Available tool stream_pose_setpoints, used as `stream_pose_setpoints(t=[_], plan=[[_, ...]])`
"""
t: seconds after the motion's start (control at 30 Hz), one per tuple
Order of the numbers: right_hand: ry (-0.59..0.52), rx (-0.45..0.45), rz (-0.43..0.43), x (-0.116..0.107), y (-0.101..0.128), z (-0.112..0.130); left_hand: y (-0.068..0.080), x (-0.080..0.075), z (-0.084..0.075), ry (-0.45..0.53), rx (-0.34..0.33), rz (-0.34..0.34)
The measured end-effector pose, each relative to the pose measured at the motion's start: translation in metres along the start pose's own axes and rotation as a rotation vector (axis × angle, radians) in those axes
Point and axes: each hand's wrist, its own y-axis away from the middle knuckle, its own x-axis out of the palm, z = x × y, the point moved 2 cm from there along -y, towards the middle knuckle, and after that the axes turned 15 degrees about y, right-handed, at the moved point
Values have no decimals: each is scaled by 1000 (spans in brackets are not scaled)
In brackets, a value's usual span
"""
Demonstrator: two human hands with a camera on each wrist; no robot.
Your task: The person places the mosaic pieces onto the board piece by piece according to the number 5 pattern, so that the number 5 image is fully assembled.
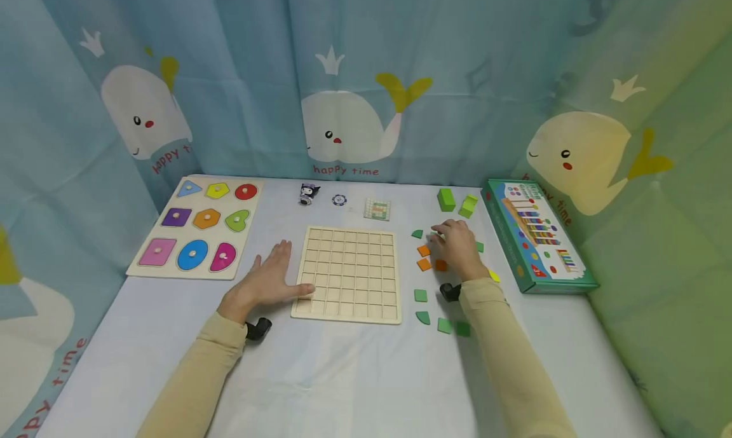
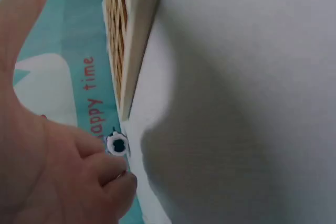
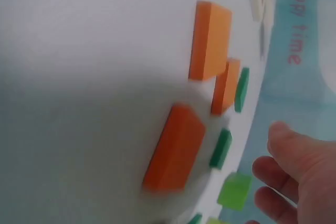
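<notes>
A pale wooden grid board (image 1: 349, 273) lies in the middle of the white table. My left hand (image 1: 265, 282) is at its left side, fingers straight and thumb reaching over the board's edge. To the right of the board my right hand (image 1: 459, 250) hovers over scattered flat tiles, fingers loosely bent. Nothing shows between those fingers in the right wrist view. Close by the hand are orange tiles (image 3: 215, 40), a darker orange tile (image 3: 176, 153) and a green tile (image 3: 221, 148). Nearer the front lie green square tiles (image 1: 420, 295) and a green quarter-round tile (image 1: 422, 318).
A shape puzzle board (image 1: 200, 203) with knobbed pieces stands at the left. Along the back are a small figurine (image 1: 309, 194), a poker chip (image 1: 339, 199), a checked square (image 1: 377, 210) and green blocks (image 1: 446, 200). At the right lies a green toy box (image 1: 540, 234).
</notes>
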Motion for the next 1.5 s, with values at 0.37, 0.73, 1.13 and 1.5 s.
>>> stream_pose_setpoints(t=[0.37,0.73,1.13,1.5], plan=[[73,58,180,21,-22,15,7,12,1,-61,2,100],[125,105,216,25,-28,22,11,11,-5,-90,9,125],[-39,42,109,14,-29,47,10,13,-3,-123,10,113],[-169,-100,82,9,-34,97,8,14,-8,-133,-35,130]])
